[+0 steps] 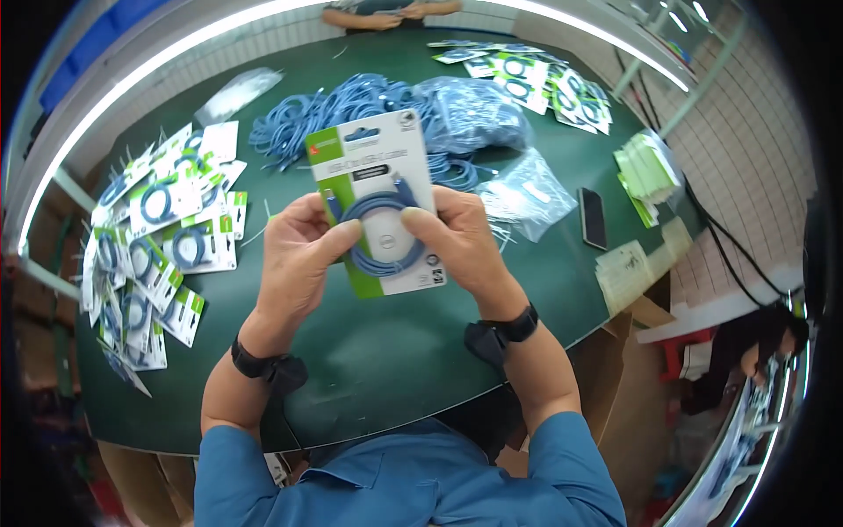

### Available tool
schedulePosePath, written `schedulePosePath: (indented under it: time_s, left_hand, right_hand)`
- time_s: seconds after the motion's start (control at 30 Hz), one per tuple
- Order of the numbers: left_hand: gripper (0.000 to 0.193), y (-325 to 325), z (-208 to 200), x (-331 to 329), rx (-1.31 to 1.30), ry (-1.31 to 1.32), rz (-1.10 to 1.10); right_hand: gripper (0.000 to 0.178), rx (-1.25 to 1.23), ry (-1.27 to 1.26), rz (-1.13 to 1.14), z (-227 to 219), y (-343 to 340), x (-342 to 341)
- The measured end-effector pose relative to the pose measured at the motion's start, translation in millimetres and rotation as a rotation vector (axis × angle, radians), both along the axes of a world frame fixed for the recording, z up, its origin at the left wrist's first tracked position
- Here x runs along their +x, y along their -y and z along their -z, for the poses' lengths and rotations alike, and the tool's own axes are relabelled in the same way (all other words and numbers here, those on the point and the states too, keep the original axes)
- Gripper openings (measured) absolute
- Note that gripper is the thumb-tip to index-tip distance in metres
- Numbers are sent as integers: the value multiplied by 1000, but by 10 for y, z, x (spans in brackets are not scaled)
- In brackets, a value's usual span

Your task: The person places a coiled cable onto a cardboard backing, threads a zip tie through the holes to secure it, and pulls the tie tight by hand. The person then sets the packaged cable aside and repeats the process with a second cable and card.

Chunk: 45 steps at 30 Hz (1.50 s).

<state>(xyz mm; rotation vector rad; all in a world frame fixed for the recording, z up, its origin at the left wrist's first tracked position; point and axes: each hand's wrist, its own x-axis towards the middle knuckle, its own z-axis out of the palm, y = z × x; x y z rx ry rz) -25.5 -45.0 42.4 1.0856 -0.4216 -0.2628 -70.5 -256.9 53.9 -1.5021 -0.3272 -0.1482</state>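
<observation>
Both my hands hold up one white-and-green cable card [413, 184] above the table's middle, with a coiled blue cable [379, 265] fixed to its front. My left hand [303, 246] grips its left edge, thumb lying on the front near the coil. Along the right edge my right hand [461, 233] is closed on it too, its thumb pressed against the coil. The card faces me, tilted slightly, its hanging slot at the top. Behind it lies a heap of loose blue cables [303, 119], and beside that a clear bag of blue cables [474, 114].
Carded cables [158, 206] are piled at the left, more carded cables [562, 88] at the far right. A phone [593, 218], a stack of green-and-white cards [648, 176] and a clear plastic bag [531, 193] lie on the green table [369, 360]. Across it sits another person [391, 13].
</observation>
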Motion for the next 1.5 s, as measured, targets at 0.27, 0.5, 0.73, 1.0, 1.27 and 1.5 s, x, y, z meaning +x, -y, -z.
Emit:
schedulePosePath:
  time_s: [0.27,0.5,0.73,1.0,1.27,1.5]
  left_hand:
    - [39,124,236,119,144,69,-88]
    - [48,342,318,87,401,295,-315]
    - [40,327,658,150,549,665,-257]
    - [32,440,679,43,414,519,-199]
    - [21,368,737,171,452,501,-268]
    - [16,353,781,177,457,393,-273]
  right_hand:
    - [29,179,-99,-12,539,112,161]
    - [33,213,-216,-11,720,173,199]
    - [33,149,-212,48,689,-37,72]
    - [33,-3,-156,306,702,-75,11]
    - [34,98,-32,244,843,-131,119]
    - [40,321,-181,57,932,-189,97]
